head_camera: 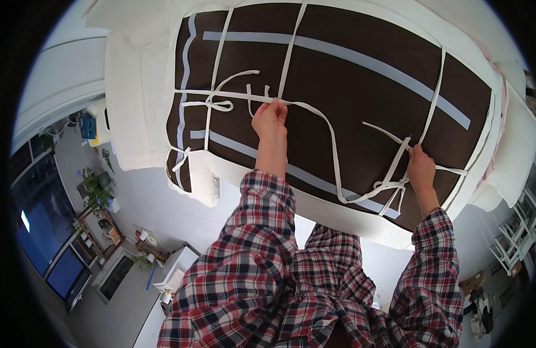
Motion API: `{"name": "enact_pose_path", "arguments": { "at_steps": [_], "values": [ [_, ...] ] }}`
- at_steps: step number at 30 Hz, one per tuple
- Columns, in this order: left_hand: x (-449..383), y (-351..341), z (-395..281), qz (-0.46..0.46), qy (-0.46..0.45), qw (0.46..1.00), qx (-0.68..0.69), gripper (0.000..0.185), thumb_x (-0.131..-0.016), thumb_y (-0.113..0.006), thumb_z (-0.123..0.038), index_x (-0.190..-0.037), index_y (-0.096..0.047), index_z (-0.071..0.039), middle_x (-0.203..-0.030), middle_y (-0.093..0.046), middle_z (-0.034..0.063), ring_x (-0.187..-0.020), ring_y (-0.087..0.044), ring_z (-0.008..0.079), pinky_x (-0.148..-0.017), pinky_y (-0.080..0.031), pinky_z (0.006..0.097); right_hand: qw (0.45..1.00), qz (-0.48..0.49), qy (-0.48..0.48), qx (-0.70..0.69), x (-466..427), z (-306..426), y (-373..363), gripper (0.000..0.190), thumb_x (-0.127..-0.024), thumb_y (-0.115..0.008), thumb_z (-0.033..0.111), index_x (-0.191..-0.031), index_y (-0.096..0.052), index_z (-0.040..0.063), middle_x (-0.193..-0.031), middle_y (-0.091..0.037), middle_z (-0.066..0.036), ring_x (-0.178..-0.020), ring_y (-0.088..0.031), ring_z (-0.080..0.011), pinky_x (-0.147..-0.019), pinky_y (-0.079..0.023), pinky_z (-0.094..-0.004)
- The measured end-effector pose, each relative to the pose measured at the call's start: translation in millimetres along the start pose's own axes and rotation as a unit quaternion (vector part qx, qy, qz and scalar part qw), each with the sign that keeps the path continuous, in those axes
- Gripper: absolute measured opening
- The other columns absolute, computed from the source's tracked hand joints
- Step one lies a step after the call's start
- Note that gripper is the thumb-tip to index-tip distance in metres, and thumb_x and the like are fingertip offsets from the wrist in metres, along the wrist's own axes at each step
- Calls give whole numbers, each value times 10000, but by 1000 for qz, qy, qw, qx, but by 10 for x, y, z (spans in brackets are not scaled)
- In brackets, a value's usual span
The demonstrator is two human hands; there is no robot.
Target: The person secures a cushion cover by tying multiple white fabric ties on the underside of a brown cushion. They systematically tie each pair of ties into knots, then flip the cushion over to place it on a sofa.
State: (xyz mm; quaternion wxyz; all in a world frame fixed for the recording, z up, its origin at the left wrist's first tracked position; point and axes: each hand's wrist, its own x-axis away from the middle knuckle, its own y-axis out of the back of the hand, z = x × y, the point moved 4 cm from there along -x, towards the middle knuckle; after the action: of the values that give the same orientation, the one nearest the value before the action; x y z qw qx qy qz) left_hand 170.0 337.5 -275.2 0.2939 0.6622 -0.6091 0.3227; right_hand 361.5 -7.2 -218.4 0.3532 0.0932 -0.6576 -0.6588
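Note:
A large dark brown panel (337,78) with pale grey strips lies before me, framed by a cream fabric cover (350,224). Cream fabric ties cross it. My left hand (271,117) pinches a long tie (331,130) where it meets a vertical tie near the middle. That tie hangs in a loose curve to a knot (392,185) at the right. My right hand (420,167) has its fingers closed on the ties just above this knot. At the left, another knot with a loop (220,105) joins crossing ties, and a smaller knot (181,154) sits near the lower left corner.
A cream cushion (518,143) rests at the far right, beside a white metal rack (518,232). On the left are a potted plant with blue flowers (96,189), a wooden frame (100,235) and a white cabinet (179,265).

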Motion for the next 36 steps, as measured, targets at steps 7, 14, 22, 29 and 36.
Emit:
{"name": "enact_pose_path", "arguments": {
  "at_steps": [7,14,22,29,36],
  "values": [
    [-321,24,30,-11,-248,896,-368,154,-747,-744,-67,-716,-610,3,-645,-588,28,-569,-517,135,-545,-402,274,1000,0,5,5,-8,23,-6,168,-918,-514,191,-809,-483,66,-591,-576,-151,-601,-594,-364,-603,-453,-465],
    [-367,-17,-69,72,-298,800,-515,247,-701,-794,-154,-713,-609,10,-614,-581,51,-564,-514,132,-553,-414,294,1000,-4,0,29,10,6,-39,172,-921,-507,202,-811,-486,72,-596,-589,-138,-590,-603,-343,-600,-457,-451],
    [-336,-46,-119,216,-209,851,-431,148,-826,-665,-80,-839,-543,3,-749,-649,66,-540,-506,98,-486,-390,237,999,-11,5,30,10,2,-22,176,-921,-505,198,-799,-485,73,-589,-589,-133,-585,-604,-341,-597,-452,-447],
    [-129,-80,-74,212,-139,935,-250,94,-885,-496,49,-960,-458,7,-888,-661,126,-602,-601,118,-479,-444,199,1000,-10,7,29,14,2,-30,175,-923,-498,198,-799,-482,76,-583,-585,-135,-582,-603,-334,-595,-448,-446],
    [-173,61,-235,222,-362,771,-475,166,-818,-492,115,-955,-510,23,-936,-619,140,-864,-656,246,-751,-524,337,999,-16,13,35,19,4,-36,158,-916,-504,191,-809,-486,77,-582,-583,-135,-587,-605,-332,-601,-451,-444]
  ]
}}
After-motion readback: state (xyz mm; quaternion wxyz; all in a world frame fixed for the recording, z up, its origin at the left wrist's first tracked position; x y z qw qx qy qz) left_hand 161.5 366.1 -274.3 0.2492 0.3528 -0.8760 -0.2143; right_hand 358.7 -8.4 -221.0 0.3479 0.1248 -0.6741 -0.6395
